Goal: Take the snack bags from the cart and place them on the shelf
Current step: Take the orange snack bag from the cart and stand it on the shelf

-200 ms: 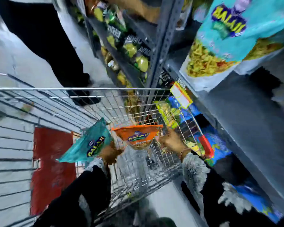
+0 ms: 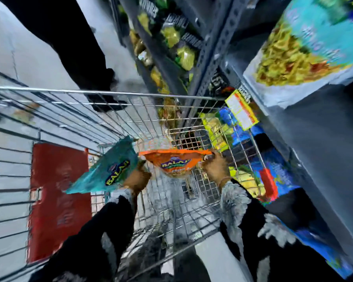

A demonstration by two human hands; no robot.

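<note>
Sleeves: black with grey-white fuzzy patches, both reaching forward over the cart from the bottom of the view
Left hand (image 2: 136,178): fingers clamped on the lower corner of the teal snack bag (image 2: 106,169), held above the cart interior, bag tilted up and to the left
Right hand (image 2: 216,167): fingers clamped on the right edge of the orange snack bag (image 2: 174,162), a thin bangle at the wrist
Orange snack bag: held level between the two hands, its left end close to the left hand and the teal bag; whether it touches them is hard to tell through the blur
Cart (image 2: 102,93): wire mesh, seen from above, both bags raised over its basket; its floor is blurred
Red panel (image 2: 57,198): flat, to the left outside the cart wall
Lower shelf bags (image 2: 218,129): blue and yellow packs seen through the cart's right side
Shelf (image 2: 324,139): grey metal, to the right, with a yellow price tag (image 2: 242,109) on its edge
Large teal bag (image 2: 306,43): standing on that shelf, upper right
Far bags (image 2: 183,53): dark and green packs on racks beyond the cart
Other person (image 2: 75,41): dark-clothed legs past the cart's far rim
</note>
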